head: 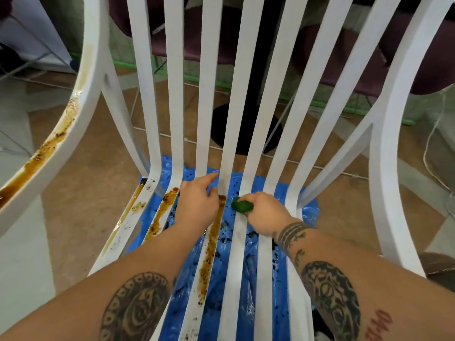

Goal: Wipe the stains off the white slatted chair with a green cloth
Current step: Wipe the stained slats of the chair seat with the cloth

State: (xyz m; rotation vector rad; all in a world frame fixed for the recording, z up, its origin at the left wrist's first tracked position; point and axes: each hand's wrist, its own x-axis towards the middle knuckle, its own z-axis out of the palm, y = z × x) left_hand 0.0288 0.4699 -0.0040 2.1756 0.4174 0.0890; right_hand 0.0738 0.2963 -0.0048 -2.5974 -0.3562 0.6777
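Note:
The white slatted chair (256, 94) fills the view. Brown stains run along its left armrest (46, 146), the far-left seat slats (162, 212) and a middle seat slat (211, 247). My right hand (266, 215) is closed on a bunched green cloth (242, 205), pressed on a clean seat slat near the bend into the backrest. My left hand (197, 205) rests on the slats beside the stained middle slat, index finger stretched toward the backrest, holding nothing.
A blue plastic sheet (310, 210) speckled with dark spots lies on the floor under the seat. Behind the backrest stand a black round table base (221, 126) and purple chairs (357, 65). White cables (433, 148) run on the tiled floor at right.

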